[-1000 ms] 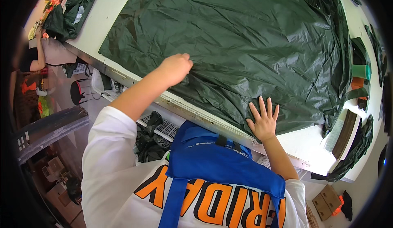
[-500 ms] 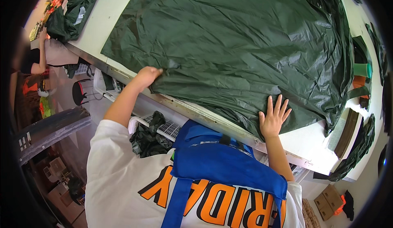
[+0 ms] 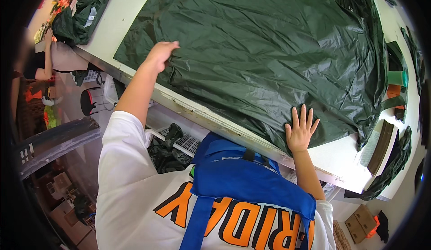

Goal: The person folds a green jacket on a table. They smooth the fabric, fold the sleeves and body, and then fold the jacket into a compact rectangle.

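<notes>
A large, wrinkled dark green sheet of thin, shiny fabric (image 3: 251, 39) covers most of the white table (image 3: 117, 23) in front of me. Toward its left side, my left hand (image 3: 161, 54) is closed, thumb and fingers pinching a fold of the sheet; the fingertips are partly hidden. My right hand (image 3: 300, 131) lies flat with spread fingers on the sheet near the table's front edge, pressing on it without gripping.
More dark green fabric (image 3: 81, 19) lies at the table's far left, near another person's arm (image 3: 45, 63). A green roll (image 3: 397, 78) stands at the right. Below the table edge, a white basket (image 3: 186, 143) sits beside crumpled dark material (image 3: 166, 153).
My left hand has moved away from the front edge, farther over the table, drawing the sheet's near left part with it. My right hand has stayed in place.
</notes>
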`<action>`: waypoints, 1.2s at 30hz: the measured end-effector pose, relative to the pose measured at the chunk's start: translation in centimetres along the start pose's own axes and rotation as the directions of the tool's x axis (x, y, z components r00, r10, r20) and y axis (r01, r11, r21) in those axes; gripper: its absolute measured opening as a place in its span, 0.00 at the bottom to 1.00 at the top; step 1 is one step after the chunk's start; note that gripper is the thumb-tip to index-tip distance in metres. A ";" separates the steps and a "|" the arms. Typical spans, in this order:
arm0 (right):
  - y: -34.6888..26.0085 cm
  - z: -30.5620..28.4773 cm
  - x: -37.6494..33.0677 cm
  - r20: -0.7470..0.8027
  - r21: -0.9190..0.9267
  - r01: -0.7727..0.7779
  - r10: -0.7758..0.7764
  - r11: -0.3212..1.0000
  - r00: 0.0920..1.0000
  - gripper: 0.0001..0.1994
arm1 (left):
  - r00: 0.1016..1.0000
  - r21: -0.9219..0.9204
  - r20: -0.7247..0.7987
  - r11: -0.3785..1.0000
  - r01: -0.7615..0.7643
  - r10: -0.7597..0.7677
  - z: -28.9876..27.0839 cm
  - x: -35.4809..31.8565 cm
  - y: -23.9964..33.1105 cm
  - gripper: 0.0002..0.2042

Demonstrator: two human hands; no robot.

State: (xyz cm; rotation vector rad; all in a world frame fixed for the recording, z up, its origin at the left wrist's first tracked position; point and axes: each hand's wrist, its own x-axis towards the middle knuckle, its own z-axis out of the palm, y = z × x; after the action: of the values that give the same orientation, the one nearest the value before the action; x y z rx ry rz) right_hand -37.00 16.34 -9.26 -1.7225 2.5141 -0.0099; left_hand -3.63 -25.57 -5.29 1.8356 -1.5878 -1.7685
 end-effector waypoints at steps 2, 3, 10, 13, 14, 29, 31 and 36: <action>0.0 0.0 0.1 -0.005 0.027 -0.045 0.045 0.999 0.999 0.31 | 0.992 -0.219 -0.090 0.973 0.071 -0.092 -0.9 -0.6 0.0 0.17; -0.1 0.0 0.2 -0.006 0.041 -0.067 0.067 0.997 0.998 0.31 | 0.991 -0.353 -0.108 0.935 0.036 -0.079 -1.0 -1.6 -0.5 0.18; 0.0 1.5 1.3 -0.082 0.076 -0.353 0.358 0.933 0.930 0.30 | 0.731 0.352 -0.369 0.814 -0.462 0.574 7.1 -9.2 -5.1 0.10; -0.4 1.7 1.9 -0.072 0.014 -0.408 0.408 0.913 0.910 0.30 | 0.467 0.515 -0.448 0.647 -0.562 0.762 7.8 -7.3 -3.3 0.09; -0.8 1.5 2.1 -0.083 -0.007 -0.413 0.411 0.911 0.908 0.30 | 0.563 0.492 -0.499 0.750 -0.443 0.659 7.1 -5.6 -3.6 0.09; 3.8 -1.9 -9.2 -0.114 0.073 0.030 -0.021 0.997 0.993 0.18 | 0.802 -0.655 -0.514 0.743 -0.138 -0.304 -7.8 -0.2 -13.8 0.13; 3.6 -2.5 -8.0 -0.123 0.122 0.081 -0.066 0.989 0.990 0.17 | 0.862 -0.783 -0.391 0.609 -0.127 -0.322 -7.2 -0.5 -12.4 0.12; 5.4 -5.5 -9.2 0.050 0.384 -0.011 -0.009 0.923 0.999 0.15 | 0.846 -0.648 -0.521 0.696 -0.310 -0.109 -8.1 -7.4 -12.8 0.10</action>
State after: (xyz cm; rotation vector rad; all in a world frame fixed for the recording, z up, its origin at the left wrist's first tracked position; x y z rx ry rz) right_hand -39.19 26.66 -3.42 -1.5389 2.2817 -0.4253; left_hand 11.84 -18.98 -7.12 1.5638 -0.6204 -1.3492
